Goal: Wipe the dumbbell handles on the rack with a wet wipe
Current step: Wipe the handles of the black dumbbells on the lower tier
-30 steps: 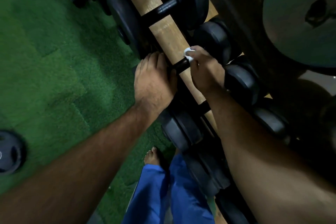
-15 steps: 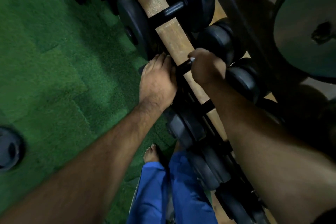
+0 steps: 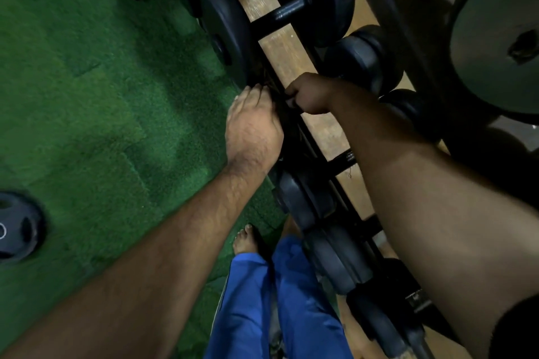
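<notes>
Since a second ago, the right hand (image 3: 310, 93) is sliding down the short black dumbbell handle (image 3: 290, 102) toward the left hand (image 3: 253, 128), and the white wet wipe that was peeking out above its knuckles is now buried inside the fist.

Nearest, blue trouser legs (image 3: 280, 300) and a bare foot (image 3: 245, 239) are standing on the green artificial turf (image 3: 102, 96). Both bare forearms are reaching up from the bottom corners. A row of black rubber dumbbell heads (image 3: 303, 204) is running along the near edge of the worn wooden rack shelf (image 3: 329, 131).

Further on, the left hand is lying with straight fingers pressed flat on the near head of the dumbbell being cleaned, steadying it. Just beside it, touching or almost touching, the right hand is curling tightly around the handle where it crosses the shelf. The wipe itself is not showing, so whether it sits under the fingers I cannot tell.

Beyond the hands, another black dumbbell bar (image 3: 280, 16) is lying across the shelf between large round plates. To the far right, a big grey-green weight plate (image 3: 495, 38) is leaning. Off on the left, a dark plate (image 3: 17, 227) is lying on the turf.
</notes>
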The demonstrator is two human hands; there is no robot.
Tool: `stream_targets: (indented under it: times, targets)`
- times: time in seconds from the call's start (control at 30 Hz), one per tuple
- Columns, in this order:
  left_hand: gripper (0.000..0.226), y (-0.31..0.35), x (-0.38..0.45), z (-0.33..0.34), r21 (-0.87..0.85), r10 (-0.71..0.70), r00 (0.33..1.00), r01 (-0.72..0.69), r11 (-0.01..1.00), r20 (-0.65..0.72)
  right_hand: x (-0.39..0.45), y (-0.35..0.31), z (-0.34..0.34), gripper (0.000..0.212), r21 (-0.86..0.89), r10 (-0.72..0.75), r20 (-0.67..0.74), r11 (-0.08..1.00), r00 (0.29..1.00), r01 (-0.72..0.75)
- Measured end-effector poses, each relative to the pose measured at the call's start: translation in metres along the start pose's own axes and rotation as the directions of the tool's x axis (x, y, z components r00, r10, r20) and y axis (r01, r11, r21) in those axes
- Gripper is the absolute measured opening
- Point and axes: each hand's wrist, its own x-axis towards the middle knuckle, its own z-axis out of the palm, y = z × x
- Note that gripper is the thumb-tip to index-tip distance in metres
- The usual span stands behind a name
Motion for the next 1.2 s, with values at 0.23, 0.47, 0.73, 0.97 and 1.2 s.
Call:
stream_targets:
  times: [0.23, 0.47, 0.73, 0.97, 1.2]
  targets:
    - [0.042, 0.011, 0.010, 0.002, -0.018, -0.013, 1.000, 0.013, 1.000, 0.001, 0.001, 0.014, 0.018, 0.029, -0.154, 0.092, -0.324, 0.977, 0.941, -0.148]
    - [0.024, 0.019, 0.012, -0.007, -0.041, 0.007, 1.000, -0.006, 0.999, 0.012, 0.007, 0.039, 0.016, 0.027, 0.053, 0.373, -0.564, 0.907, 0.737, -0.418]
    - [0.028, 0.020, 0.015, -0.002, -0.018, 0.018, 0.999, -0.017, 1.000, 0.048, -0.023, 0.034, 0.037, 0.032, -0.015, -0.033, -0.539, 0.999, 0.841, 0.030]
    - [0.046, 0.016, 0.011, 0.005, 0.032, 0.103, 0.994, -0.104, 0.994, 0.034, -0.037, 0.060, 0.070, 0.043, -0.051, -0.027, -0.760, 0.999, 0.649, -0.018]
    - [0.040, 0.013, 0.009, 0.015, 0.018, 0.103, 0.995, -0.103, 0.995, -0.012, -0.024, 0.078, 0.064, 0.049, -0.273, -0.278, -0.698, 0.955, 0.660, 0.114]
